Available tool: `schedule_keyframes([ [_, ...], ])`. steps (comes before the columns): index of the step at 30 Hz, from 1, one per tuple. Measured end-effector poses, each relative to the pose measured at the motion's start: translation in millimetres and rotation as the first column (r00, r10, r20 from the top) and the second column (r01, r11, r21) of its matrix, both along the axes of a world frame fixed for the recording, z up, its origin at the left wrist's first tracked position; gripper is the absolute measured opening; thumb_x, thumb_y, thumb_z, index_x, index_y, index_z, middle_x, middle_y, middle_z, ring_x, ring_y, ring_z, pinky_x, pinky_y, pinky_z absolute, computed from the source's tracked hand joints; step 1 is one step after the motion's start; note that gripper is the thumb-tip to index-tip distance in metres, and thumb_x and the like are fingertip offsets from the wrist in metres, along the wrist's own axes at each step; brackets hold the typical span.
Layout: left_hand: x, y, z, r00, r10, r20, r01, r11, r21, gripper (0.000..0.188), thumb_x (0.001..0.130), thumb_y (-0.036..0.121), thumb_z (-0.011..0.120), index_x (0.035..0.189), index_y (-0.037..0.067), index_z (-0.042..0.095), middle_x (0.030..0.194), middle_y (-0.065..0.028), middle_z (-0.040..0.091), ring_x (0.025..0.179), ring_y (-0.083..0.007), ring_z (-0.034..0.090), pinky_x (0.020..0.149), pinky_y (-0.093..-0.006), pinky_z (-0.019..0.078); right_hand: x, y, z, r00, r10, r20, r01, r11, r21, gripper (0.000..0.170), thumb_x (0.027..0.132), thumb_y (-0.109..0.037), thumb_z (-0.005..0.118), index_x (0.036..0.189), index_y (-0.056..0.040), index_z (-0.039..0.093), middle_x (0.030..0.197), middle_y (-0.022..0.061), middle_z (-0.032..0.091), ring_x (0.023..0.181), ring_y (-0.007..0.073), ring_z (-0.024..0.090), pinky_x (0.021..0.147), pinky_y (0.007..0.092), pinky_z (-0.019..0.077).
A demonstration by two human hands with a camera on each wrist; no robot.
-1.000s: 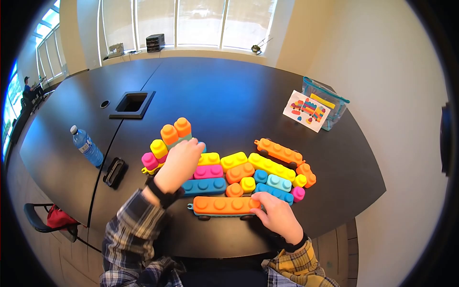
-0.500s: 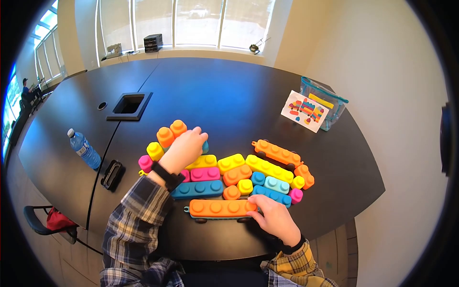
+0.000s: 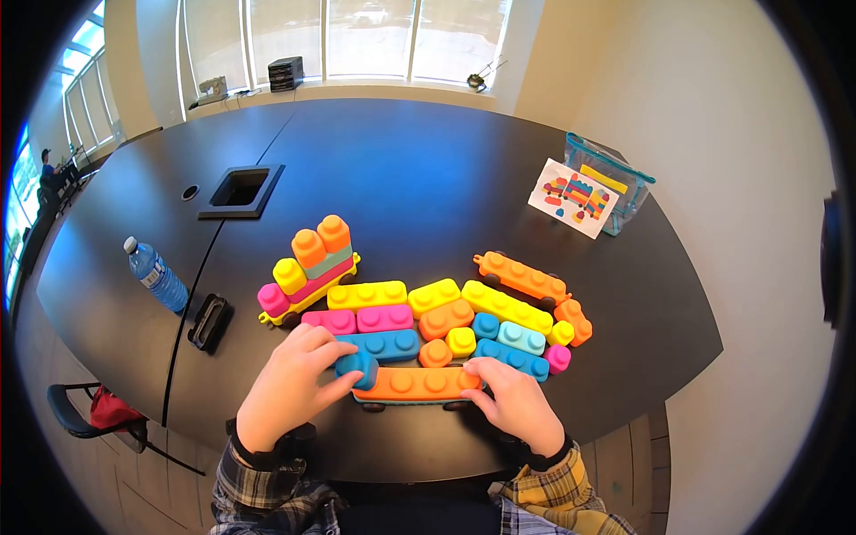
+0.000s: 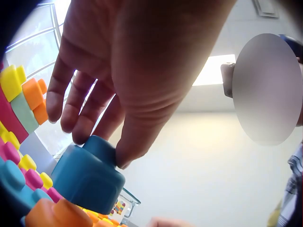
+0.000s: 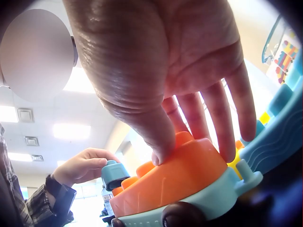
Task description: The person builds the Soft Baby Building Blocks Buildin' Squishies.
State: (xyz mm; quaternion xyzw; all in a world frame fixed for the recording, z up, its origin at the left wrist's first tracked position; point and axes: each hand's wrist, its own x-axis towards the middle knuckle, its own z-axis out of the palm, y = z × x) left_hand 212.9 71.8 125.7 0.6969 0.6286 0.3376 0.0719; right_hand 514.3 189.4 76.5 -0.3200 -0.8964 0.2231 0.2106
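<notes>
My left hand (image 3: 290, 383) pinches a blue one-stud block (image 3: 358, 367) between thumb and fingertips, over the left end of a long orange block (image 3: 419, 383). In the right wrist view the blue block's underside is tilted into sight above the orange studs. That orange block sits on a light blue wheeled base (image 5: 208, 196) at the table's near edge. At its right end my right hand (image 3: 522, 401) grips it, thumb on the near side and fingers on the far side. Just behind lies a long dark blue block (image 3: 383, 344).
Several loose yellow, pink, orange and blue blocks lie beyond the hands. A built-up yellow wagon (image 3: 308, 276) stands at left, an orange wheeled piece (image 3: 522, 278) at right. Farther off are a bottle (image 3: 156, 275), a black case (image 3: 209, 323), a picture card (image 3: 573, 198) and a clear bag (image 3: 633, 214).
My left hand has picked up the blue block beside the yellow wagon and brought it toward me, over the orange block's left end. The right hand stays at the orange block's right end.
</notes>
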Motion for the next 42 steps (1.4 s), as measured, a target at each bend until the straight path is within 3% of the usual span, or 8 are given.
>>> schedule_keyframes([
  [7, 12, 6, -20, 0.999, -0.045, -0.008, 0.045, 0.999, -0.015, 0.027, 0.080, 0.013, 0.084, 0.104, 0.004, 0.075, 0.096, -0.0111, 0.065, 0.094, -0.0320, 0.065, 0.083, -0.0416, 0.0554, 0, 1, 0, 1.000, 0.016, -0.010, -0.016, 1.000, 0.007, 0.032, 0.092, -0.014, 0.078, 0.118, -0.0025, 0.065, 0.118, 0.0118, 0.072, 0.107, 0.0345, 0.071, 0.090, 0.0396, 0.0587],
  [13, 22, 3, -25, 0.999, 0.038, 0.010, -0.039, 0.999, 0.015, 0.027, 0.079, 0.014, 0.086, 0.100, 0.002, 0.074, 0.094, -0.0122, 0.065, 0.091, -0.0343, 0.065, 0.082, -0.0421, 0.0554, 0, 0, 0, 1.000, 0.010, -0.010, -0.010, 1.000, -0.004, 0.031, 0.091, -0.013, 0.078, 0.118, -0.0022, 0.065, 0.118, 0.0120, 0.072, 0.107, 0.0346, 0.071, 0.089, 0.0397, 0.0587],
  [15, 25, 2, -25, 0.997, 0.079, 0.014, -0.079, 0.996, 0.035, 0.028, 0.078, 0.015, 0.087, 0.099, 0.002, 0.073, 0.094, -0.0127, 0.065, 0.090, -0.0350, 0.066, 0.081, -0.0426, 0.0554, 0, 1, -1, 0.999, 0.030, -0.041, -0.029, 0.999, 0.027, 0.030, 0.093, -0.017, 0.077, 0.117, -0.0039, 0.063, 0.116, 0.0118, 0.072, 0.102, 0.0353, 0.071, 0.081, 0.0407, 0.0591],
  [18, 29, 0, -26, 0.995, 0.104, 0.008, -0.104, 0.994, 0.037, 0.031, 0.077, 0.016, 0.088, 0.099, 0.001, 0.073, 0.093, -0.0127, 0.065, 0.089, -0.0353, 0.066, 0.081, -0.0426, 0.0551, 0, 1, -1, 0.998, 0.032, -0.048, -0.030, 0.999, 0.032, 0.029, 0.093, -0.016, 0.076, 0.116, -0.0039, 0.063, 0.116, 0.0118, 0.071, 0.102, 0.0355, 0.071, 0.081, 0.0407, 0.0591],
  [31, 23, -1, -25, 1.000, 0.022, 0.012, -0.022, 1.000, -0.021, 0.032, 0.078, 0.017, 0.088, 0.102, 0.002, 0.073, 0.101, -0.0127, 0.065, 0.098, -0.0362, 0.064, 0.087, -0.0435, 0.0534, 1, 5, -3, 0.999, 0.043, -0.024, -0.043, 0.999, -0.011, 0.028, 0.093, -0.016, 0.076, 0.116, -0.0052, 0.063, 0.111, 0.0114, 0.070, 0.100, 0.0359, 0.070, 0.079, 0.0420, 0.0582],
  [34, 24, 0, -22, 1.000, 0.025, -0.015, -0.025, 0.999, 0.022, 0.039, 0.077, 0.017, 0.089, 0.109, 0.004, 0.071, 0.104, -0.0122, 0.065, 0.100, -0.0365, 0.064, 0.089, -0.0440, 0.0538, 3, 6, -3, 0.999, 0.045, -0.023, -0.045, 0.999, -0.012, 0.028, 0.094, -0.017, 0.076, 0.116, -0.0053, 0.063, 0.110, 0.0118, 0.070, 0.099, 0.0361, 0.070, 0.079, 0.0424, 0.0580],
  [39, 25, -5, -29, 0.998, -0.020, 0.055, 0.030, 0.980, -0.198, 0.057, 0.075, 0.015, 0.090, 0.125, 0.008, 0.062, 0.113, -0.0143, 0.068, 0.108, -0.0387, 0.065, 0.093, -0.0450, 0.0537, 2, 6, 1, 0.999, 0.027, 0.031, -0.024, 0.997, -0.076, 0.031, 0.093, -0.020, 0.079, 0.117, -0.0047, 0.065, 0.112, 0.0119, 0.073, 0.103, 0.0347, 0.071, 0.087, 0.0395, 0.0575],
  [42, 23, -2, -40, 0.996, -0.052, 0.071, 0.064, 0.980, -0.187, 0.055, 0.076, 0.014, 0.090, 0.123, 0.008, 0.062, 0.115, -0.0148, 0.068, 0.110, -0.0394, 0.065, 0.093, -0.0454, 0.0536, 2, 7, 2, 0.999, 0.038, 0.021, -0.037, 0.997, -0.067, 0.031, 0.094, -0.020, 0.078, 0.118, -0.0047, 0.065, 0.112, 0.0119, 0.073, 0.104, 0.0347, 0.071, 0.087, 0.0396, 0.0575],
])
